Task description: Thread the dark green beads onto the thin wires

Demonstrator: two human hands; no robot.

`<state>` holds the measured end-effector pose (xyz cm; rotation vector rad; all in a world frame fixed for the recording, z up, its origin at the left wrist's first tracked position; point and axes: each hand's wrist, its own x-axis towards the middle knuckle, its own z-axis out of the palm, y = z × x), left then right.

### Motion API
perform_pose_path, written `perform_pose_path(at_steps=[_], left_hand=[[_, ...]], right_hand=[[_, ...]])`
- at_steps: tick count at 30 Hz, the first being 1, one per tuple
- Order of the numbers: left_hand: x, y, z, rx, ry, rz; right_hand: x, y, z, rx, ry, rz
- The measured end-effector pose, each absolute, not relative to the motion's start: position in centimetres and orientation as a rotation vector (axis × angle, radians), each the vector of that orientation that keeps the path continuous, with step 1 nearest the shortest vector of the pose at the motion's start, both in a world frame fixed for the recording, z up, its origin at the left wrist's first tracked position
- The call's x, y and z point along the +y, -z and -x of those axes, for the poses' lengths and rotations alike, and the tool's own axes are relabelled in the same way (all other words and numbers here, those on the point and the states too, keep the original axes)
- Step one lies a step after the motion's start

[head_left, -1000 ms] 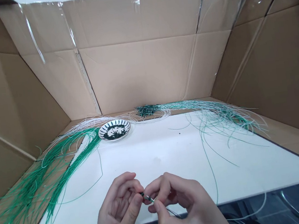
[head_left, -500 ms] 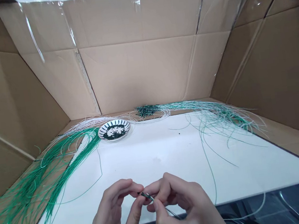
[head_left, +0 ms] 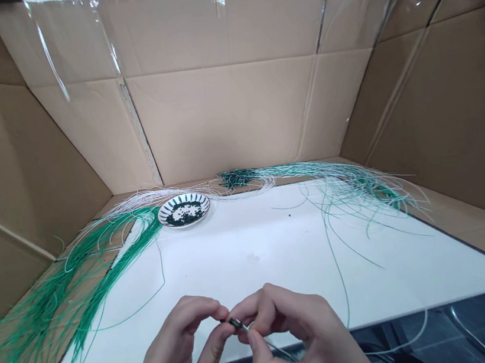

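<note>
Just past the table's front edge, both hands meet around a thin strand bundle with a dark green end (head_left: 238, 324). My right hand (head_left: 301, 334) pinches it between thumb and fingers, and pale strands trail down from under the palm. The thumb and forefinger of my left hand (head_left: 179, 347) close on the dark tip, the other fingers curled behind. Fingertips hide part of the tip, so its exact make cannot be told. Beyond the hands stands a white dish (head_left: 185, 223) with dark stripes, holding many tiny dark beads (head_left: 191, 217).
Green strands (head_left: 90, 279) spread over the left side. Along the back lies a bundle with a dark beaded end (head_left: 237, 178), its green and white strands (head_left: 358, 181) fanning right. One loose bead (head_left: 290, 216) sits on the white tabletop (head_left: 251, 246). Cardboard walls (head_left: 234, 117) enclose three sides.
My left hand has shifted slightly left, its thumb and forefinger drawn a little toward the outer tip. The right hand keeps its pinch nearly in place.
</note>
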<state>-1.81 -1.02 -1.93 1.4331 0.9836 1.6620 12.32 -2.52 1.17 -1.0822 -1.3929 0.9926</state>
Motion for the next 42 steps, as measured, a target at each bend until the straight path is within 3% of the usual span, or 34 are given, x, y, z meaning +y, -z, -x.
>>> perform_pose_path(at_steps=[5, 18, 27, 35, 42], left_hand=[[-0.2, 2.3, 3.5, 0.951, -1.483, -1.898], [-0.1, 2.5, 5.2, 1.033, -1.36, -2.311], [0.0, 2.8, 5.7, 1.052, -1.298, -2.292], [-0.2, 3.1, 5.4, 0.931, -1.33, -1.732], [-0.3, 2.8, 5.5, 0.988, -1.337, -2.067]], right_hand=[[-2.5, -0.9, -12.3, -1.413, -0.969, 1.058], [-3.0, -1.1, -12.4, -1.509, -0.817, 1.07], [-3.0, -0.9, -12.5, -1.541, -0.808, 1.087], [-2.8, -0.9, -12.7, -1.572, -0.841, 1.095], [-2.8, -1.1, -12.7, -1.54, -0.89, 1.104]])
